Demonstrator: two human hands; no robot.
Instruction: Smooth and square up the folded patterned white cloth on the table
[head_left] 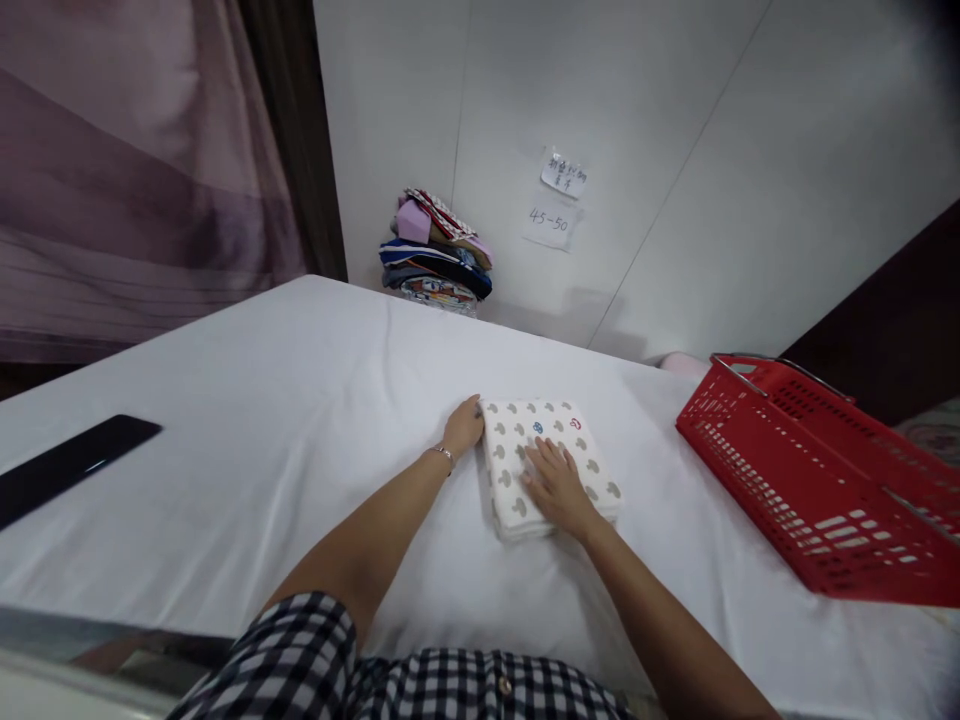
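Note:
A folded white cloth (pixel 506 475) with grey mushroom-like prints lies on the white-covered table in front of me, in several layers. One blue and one red print show on its top. At its far left corner, my left hand (pixel 463 426) is closed on the edge; the fingertips are partly hidden. My right hand (pixel 559 488) rests flat on top of the cloth, with fingers spread and nothing gripped. A bracelet circles my left wrist.
To the right stands a red plastic basket (pixel 795 480) with metal handles. A black flat object (pixel 82 460) lies at the left. Folded fabrics (pixel 439 255) are stacked by the wall at the back, near two paper notes (pixel 559 200). A purple curtain (pixel 135 170) hangs at the left.

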